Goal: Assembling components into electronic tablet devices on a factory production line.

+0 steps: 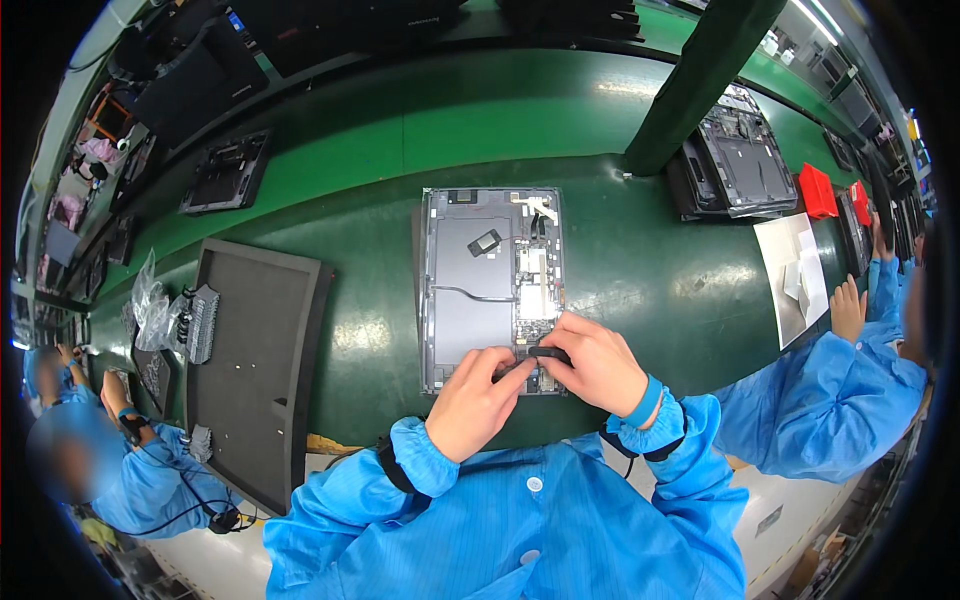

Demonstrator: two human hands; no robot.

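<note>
One opened laptop chassis (465, 335) lies on the green worktop (650, 310), its near end beneath the left hand (472, 402) and the right hand (602, 372), whose fingertips nearly meet. To the left, a dark foam-lined tray (250, 350) carries grey ridged parts (204, 326) at its left edge, beside a clear plastic bag (150, 303). Wrists angled inward, the right hand pinches a small black part (549, 352); the left's fingers are curled, but I cannot tell whether they grip anything.
</note>
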